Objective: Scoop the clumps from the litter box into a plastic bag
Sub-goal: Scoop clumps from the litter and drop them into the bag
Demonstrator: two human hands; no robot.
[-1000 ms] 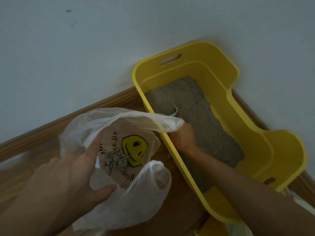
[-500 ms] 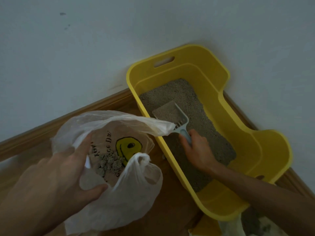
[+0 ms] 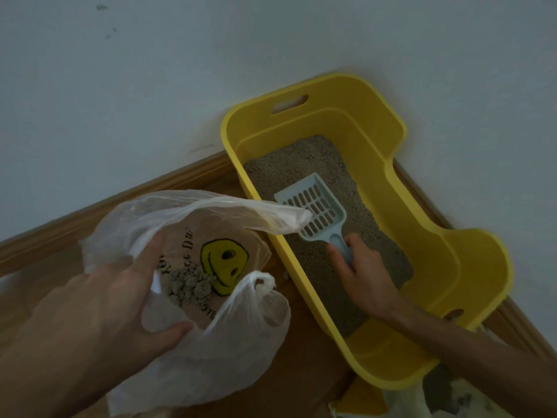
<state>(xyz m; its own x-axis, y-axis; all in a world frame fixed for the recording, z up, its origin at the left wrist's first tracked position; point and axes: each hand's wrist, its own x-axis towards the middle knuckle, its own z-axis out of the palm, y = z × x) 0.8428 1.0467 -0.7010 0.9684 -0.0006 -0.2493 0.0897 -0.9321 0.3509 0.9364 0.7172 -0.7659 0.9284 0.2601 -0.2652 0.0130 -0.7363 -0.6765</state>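
The plastic bag (image 3: 211,357) with clumps (image 3: 190,288), lower left, is gripped open by the left hand (image 3: 120,297); the empty scoop (image 3: 313,206), centre, is clasped by the right hand (image 3: 364,279) within the litter box (image 3: 452,267). It should be lifted level.

Your yellow litter box (image 3: 422,224) sits in the wall corner, high-walled, with grey litter (image 3: 301,167) spread over its floor. Your pale blue slotted scoop (image 3: 316,206) looks empty and is tilted above the litter near the left wall. Just beside the box, your clear plastic bag (image 3: 211,357) gapes open, with grey clumps (image 3: 190,286) heaped inside.
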